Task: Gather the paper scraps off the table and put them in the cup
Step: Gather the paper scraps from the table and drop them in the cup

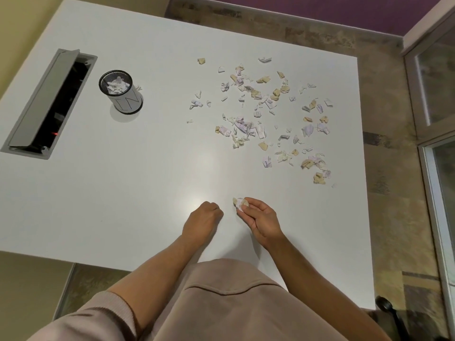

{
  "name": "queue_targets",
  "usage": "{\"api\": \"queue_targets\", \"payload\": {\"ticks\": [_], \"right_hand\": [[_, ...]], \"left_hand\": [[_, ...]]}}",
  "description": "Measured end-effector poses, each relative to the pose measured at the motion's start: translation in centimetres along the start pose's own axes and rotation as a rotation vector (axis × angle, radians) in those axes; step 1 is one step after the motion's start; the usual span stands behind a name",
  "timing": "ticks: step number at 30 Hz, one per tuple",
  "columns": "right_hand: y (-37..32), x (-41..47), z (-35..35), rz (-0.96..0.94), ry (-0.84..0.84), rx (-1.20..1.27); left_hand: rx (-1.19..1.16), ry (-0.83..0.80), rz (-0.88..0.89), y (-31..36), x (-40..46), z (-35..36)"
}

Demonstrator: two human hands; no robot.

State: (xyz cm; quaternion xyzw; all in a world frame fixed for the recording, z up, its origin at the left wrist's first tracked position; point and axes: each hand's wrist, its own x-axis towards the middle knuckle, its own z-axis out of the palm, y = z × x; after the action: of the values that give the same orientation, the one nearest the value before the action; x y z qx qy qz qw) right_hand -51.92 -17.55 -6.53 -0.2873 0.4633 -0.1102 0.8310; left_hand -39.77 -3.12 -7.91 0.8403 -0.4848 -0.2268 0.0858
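Several torn paper scraps point(261, 112), white, lilac and tan, lie scattered over the right half of the white table point(128, 183). A black mesh cup point(121, 91) wrapped in white paper stands at the left, with crumpled scraps inside it. One small scrap point(138, 87) lies just right of the cup. My right hand point(261, 220) pinches a small wad of scraps point(239, 203) near the table's front. My left hand point(204, 217) rests beside it as a closed fist; whether it holds anything is hidden.
An open cable hatch point(49, 102) with a raised grey lid is sunk into the table's left side. The table's front edge runs just below my hands. Tiled floor and a glass-panelled frame point(433, 94) lie to the right.
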Motion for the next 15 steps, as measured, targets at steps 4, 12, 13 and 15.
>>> {"api": "queue_targets", "payload": {"ticks": [4,12,13,15], "right_hand": [[-0.1,-0.2,-0.7,-0.002,0.005,0.010],[-0.6,0.0,-0.2,-0.009,-0.003,0.040],[-0.7,0.0,0.0,-0.010,-0.001,0.044],[-0.7,0.1,0.5,-0.010,0.002,0.047]], "left_hand": [[0.070,-0.019,0.043,0.0,0.6,-0.8],[-0.195,0.121,-0.135,-1.1,1.1,-1.2],[-0.308,0.144,-0.195,-1.3,1.2,-1.3],[-0.513,0.165,-0.323,-1.5,1.3,-1.8]]}}
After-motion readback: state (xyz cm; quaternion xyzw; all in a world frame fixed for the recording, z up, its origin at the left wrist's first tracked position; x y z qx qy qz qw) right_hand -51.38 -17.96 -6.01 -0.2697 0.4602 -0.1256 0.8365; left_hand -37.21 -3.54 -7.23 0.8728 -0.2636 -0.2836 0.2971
